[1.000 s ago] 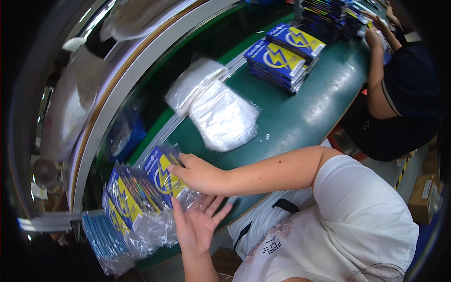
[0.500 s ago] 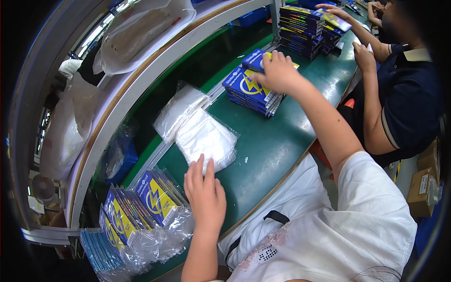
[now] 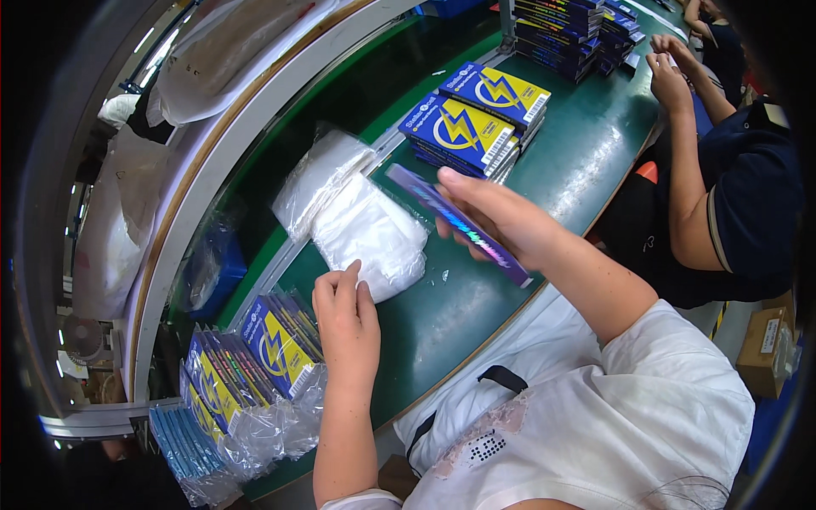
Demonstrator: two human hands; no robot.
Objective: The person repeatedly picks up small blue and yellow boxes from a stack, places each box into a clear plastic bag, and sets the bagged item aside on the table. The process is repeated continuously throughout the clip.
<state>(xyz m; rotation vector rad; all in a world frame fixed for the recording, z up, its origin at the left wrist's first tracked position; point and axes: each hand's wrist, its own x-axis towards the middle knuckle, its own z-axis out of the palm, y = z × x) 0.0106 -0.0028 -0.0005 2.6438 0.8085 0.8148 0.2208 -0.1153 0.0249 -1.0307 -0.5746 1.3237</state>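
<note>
A thin blue-purple box point(image 3: 459, 223) with shiny lettering along its edge is gripped in my right hand point(image 3: 501, 212), edge up over the bench. My left hand point(image 3: 348, 319) rests its bent, slightly parted fingers on the near corner of a pile of clear plastic bags point(image 3: 370, 238); its thumb is hidden. Past the right hand stand two stacks of blue-and-yellow flat boxes, a nearer stack point(image 3: 455, 132) and a farther stack point(image 3: 501, 92), side by side on the green bench. Bagged boxes point(image 3: 280, 353) stand upright in a row left of my left hand.
Taller box stacks point(image 3: 557, 38) stand at the far end of the green bench point(image 3: 425, 336). A co-worker point(image 3: 731, 195) sits at the right, hands raised over the bench. A blue bin point(image 3: 217, 268) lies behind the shelf rail, and a cardboard carton point(image 3: 762, 348) is at the lower right.
My right hand has lifted a box off the stacks and brought it nearer. My left fingers have bent and drawn closer together at the bags. The co-worker's far hand has left the tall stacks.
</note>
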